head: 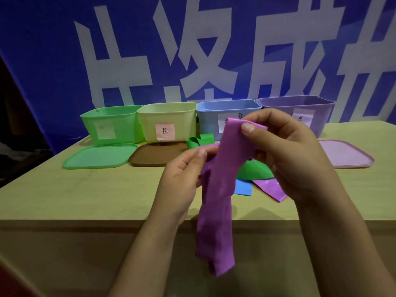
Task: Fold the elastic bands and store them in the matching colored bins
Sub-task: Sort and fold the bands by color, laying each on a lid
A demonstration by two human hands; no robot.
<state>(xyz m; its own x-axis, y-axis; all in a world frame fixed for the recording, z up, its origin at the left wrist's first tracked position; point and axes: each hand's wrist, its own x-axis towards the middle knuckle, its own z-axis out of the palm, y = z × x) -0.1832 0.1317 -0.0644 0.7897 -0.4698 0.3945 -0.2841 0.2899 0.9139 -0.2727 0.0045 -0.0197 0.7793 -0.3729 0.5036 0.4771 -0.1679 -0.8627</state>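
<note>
A purple elastic band (pixel 216 202) hangs doubled over in front of me, its lower end dangling past the table's front edge. My right hand (pixel 287 155) pinches its top fold between thumb and fingers. My left hand (pixel 182 176) grips the band lower on its left side. On the table behind lie a green band (pixel 200 142), a blue band (pixel 243 188) and another purple band (pixel 271 189), partly hidden by my hands. Four open bins stand in a row at the back: green (pixel 111 123), yellow (pixel 167 121), blue (pixel 214 113) and purple (pixel 321 112).
Lids lie flat in front of the bins: a green lid (pixel 98 156), a brown lid (pixel 154 154) and a pink lid (pixel 345 154). The wooden table (pixel 75 196) ends at a front edge near me. A blue wall with large white characters rises behind the bins.
</note>
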